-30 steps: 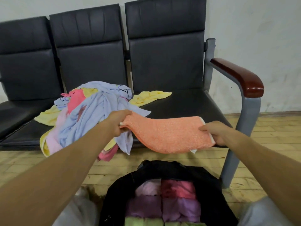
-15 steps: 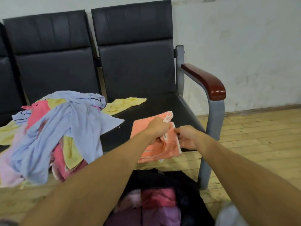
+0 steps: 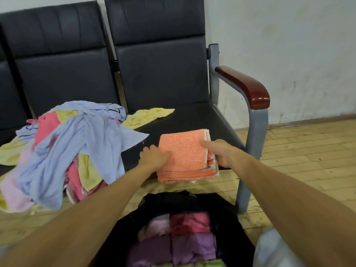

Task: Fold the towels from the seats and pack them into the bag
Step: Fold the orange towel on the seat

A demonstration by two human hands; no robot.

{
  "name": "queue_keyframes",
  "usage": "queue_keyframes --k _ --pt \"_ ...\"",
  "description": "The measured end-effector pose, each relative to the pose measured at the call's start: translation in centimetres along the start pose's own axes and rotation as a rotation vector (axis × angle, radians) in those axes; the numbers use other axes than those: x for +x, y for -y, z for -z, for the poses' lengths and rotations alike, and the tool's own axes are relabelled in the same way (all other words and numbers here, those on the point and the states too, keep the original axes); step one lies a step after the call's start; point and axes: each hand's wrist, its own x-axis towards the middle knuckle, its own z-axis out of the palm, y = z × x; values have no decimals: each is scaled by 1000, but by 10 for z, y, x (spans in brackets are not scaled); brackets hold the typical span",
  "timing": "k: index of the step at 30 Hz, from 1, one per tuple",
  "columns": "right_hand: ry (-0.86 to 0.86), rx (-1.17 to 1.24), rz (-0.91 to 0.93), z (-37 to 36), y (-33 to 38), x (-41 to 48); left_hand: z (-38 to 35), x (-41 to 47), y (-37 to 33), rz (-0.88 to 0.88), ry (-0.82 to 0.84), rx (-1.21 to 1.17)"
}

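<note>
**A:** Where is the orange towel (image 3: pixel 185 153) at this moment?

**B:** It lies folded in a thick square on the front part of the right seat (image 3: pixel 192 120), and its near edge hangs a little over the front of the seat. The black bag (image 3: pixel 194 197) is open on the floor just below it, with folded towels in rows inside.

**A:** And the hands?

**B:** The right hand (image 3: pixel 221 153) holds the right border, where the layers show. The thumb lies straight on top and the other fingers seem to go under the border, so it is a pinch. The left hand (image 3: pixel 154 156) rests at the left border with its fingers (image 3: pixel 145 150) curled. Whether they reach under the towel, I cannot tell.

**A:** How will it handle?

**B:** I think it is light, soft terry cloth, not slippery, and there is nothing to break. But it is limp, so the folds may open if one lifts it by one corner only.

**A:** So where should one take it?

**B:** At both side borders, I would say, through all the layers, with thumbs above and fingers below. It should be kept flat on the way down to the bag. The pile of towels (image 3: pixel 77 147) on the neighbouring seat is near but apart from it, so it should not catch.
</note>
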Motion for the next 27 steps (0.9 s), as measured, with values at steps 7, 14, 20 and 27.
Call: queue_keyframes --k 7,14,20,27 --pt "67 -31 21 -11 4 -7 -4 -18 28 -44 92 -583" --pt "317 -117 14 -31 -4 -25 16 -53 79 201 365 -1211" --pt "347 -28 80 -62 -6 -55 37 -76 116 182 459 -1287" --pt "412 71 125 -80 -18 -83 49 -85 129 78 305 -1282"
